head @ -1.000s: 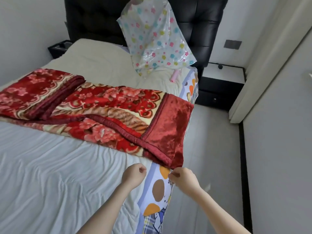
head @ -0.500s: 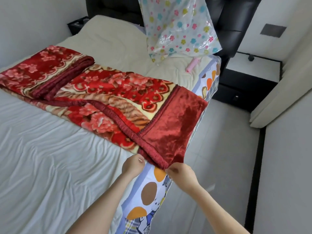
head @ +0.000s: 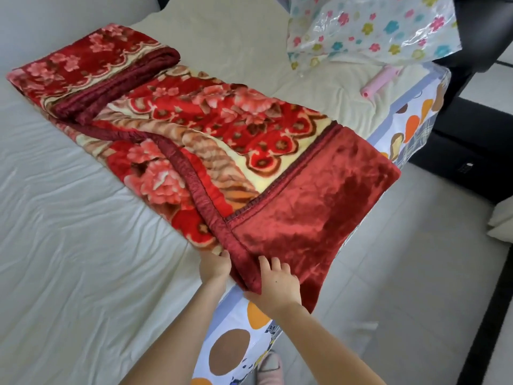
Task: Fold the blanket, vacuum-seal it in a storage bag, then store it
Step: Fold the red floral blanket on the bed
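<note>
A red floral blanket [head: 211,140] lies folded into a long strip across the bed, its plain dark-red end hanging over the bed's right edge. My left hand [head: 214,266] grips the blanket's near edge at the bed's side, fingers tucked under the fabric. My right hand [head: 276,284] holds the dark-red corner just to the right, thumb under it and fingers on top. A clear storage bag [head: 372,29] printed with coloured flowers leans against the dark headboard at the back right.
A pink tube-shaped object [head: 381,80] lies on the cream sheet below the bag. The white sheet [head: 69,259] covers the near bed. A patterned mattress side [head: 230,354] runs along the right edge. Tiled floor [head: 402,273] and a dark nightstand [head: 477,145] lie to the right.
Both hands moved up from the mattress edge and took hold of the blanket's hanging dark-red corner. The camera came closer to the bed.
</note>
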The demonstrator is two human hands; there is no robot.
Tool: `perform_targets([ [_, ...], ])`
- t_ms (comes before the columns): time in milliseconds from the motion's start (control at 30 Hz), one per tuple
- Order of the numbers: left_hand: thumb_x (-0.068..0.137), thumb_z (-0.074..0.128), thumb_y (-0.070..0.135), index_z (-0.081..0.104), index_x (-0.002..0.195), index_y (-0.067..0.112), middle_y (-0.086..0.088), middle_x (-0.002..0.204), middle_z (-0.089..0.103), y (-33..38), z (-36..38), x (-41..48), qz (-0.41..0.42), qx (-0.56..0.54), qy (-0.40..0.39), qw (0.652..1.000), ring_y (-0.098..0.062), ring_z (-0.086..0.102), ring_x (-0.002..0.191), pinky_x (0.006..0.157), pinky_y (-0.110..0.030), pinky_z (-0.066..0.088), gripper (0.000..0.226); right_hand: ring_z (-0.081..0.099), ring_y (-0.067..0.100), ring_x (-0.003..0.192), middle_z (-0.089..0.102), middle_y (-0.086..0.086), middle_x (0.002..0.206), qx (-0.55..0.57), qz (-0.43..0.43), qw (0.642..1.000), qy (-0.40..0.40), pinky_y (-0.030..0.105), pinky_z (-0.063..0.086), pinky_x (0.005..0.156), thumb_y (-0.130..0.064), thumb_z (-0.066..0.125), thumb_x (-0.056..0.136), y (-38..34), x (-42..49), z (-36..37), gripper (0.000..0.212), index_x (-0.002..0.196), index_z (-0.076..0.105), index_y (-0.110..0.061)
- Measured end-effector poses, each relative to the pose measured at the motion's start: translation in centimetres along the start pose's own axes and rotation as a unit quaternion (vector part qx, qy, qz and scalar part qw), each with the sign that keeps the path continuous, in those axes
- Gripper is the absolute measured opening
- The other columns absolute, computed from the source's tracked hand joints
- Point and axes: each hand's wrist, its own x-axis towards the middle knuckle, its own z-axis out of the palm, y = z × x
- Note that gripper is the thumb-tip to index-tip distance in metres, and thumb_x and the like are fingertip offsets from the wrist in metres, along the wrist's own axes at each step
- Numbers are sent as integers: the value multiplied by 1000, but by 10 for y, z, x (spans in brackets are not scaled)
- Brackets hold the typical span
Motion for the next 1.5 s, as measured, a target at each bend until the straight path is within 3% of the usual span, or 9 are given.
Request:
perform_targets([
  [133, 69, 60, 33, 55, 111, 12, -8, 100, 69, -16, 12, 41, -76, -120, 28, 989, -28, 66, 86, 78, -49, 57, 47, 53, 32, 91, 50, 16, 110, -84, 10, 996, 10, 41, 51, 69, -48, 78, 65, -17, 43, 25, 98, 146, 31, -18],
  [333, 83, 66, 18, 53, 98, 10, -8, 82, 60, -8, 4, 33, -162, -211, -3, 964, -24, 55, 70, 61, -32, 48, 21, 51, 21, 46, 55, 0, 63, -127, -182, 971, 95, 23, 35, 32, -8, 78, 15, 43, 27, 5, 60, 72, 67, -20],
  [533, 90, 54, 13, 54, 96, 8, -10, 83, 61, -9, 2, 31, -194, -230, -37, 953, -22, 59, 71, 64, -32, 52, 8, 53, 15, 48, 57, -8, 65, -165, -220, 961, -40, 19, 34, 34, -20, 82, 13, 91, -11, -5, 68, 80, 72, -26],
  [700, 97, 47, 38, 55, 91, 10, -7, 79, 59, -11, 4, 17, -193, -300, -20, 934, -18, 56, 66, 66, -30, 51, 30, 55, 29, 91, 55, 9, 113, -232, -222, 938, -134, 33, 42, 56, -29, 79, 63, 91, 19, 15, 90, 143, 39, -21],
  [867, 81, 64, 52, 57, 84, 12, 1, 72, 60, -28, 27, -27, -152, -275, -41, 949, -16, 57, 70, 64, -30, 47, 41, 58, 11, 100, 61, -13, 112, 128, -18, 977, -172, 24, 45, 82, -60, 58, 80, 133, -5, 3, 49, 123, 59, -36],
  [1033, 61, 86, 24, 59, 115, 13, 2, 105, 68, -36, 60, -62, -143, -242, -105, 954, -10, 65, 94, 84, -23, 54, 61, 54, 25, 101, 55, 9, 110, 501, 374, 764, -161, 44, 47, 90, -43, 66, 85, 148, 17, 6, 50, 119, 50, -9],
  [1133, 39, 86, 36, 63, 114, 13, -4, 105, 70, -34, 68, -81, -184, -221, -85, 954, -20, 67, 96, 91, -40, 53, 81, 49, 29, 111, 49, 13, 123, 549, 434, 680, -218, 48, 41, 95, -48, 69, 80, 141, 3, 11, 60, 120, 47, -9],
  [1333, 78, 74, 17, 60, 99, 11, -8, 89, 68, 37, 42, -109, -230, -300, -92, 921, -22, 65, 73, 57, -31, 56, 26, 63, 38, 106, 60, 23, 124, 821, 339, 390, -243, 53, 53, 85, -55, 54, 83, 128, -13, -18, 68, 121, 59, 1],
  [1500, 86, 66, 19, 53, 87, 11, -7, 80, 57, 100, 9, -118, -255, -313, -133, 905, -19, 57, 69, 51, -35, 49, 16, 71, 34, 80, 71, 18, 99, 870, 293, 369, -148, 52, 57, 61, -37, 78, 65, 134, 1, -90, 43, 90, 76, -2],
])
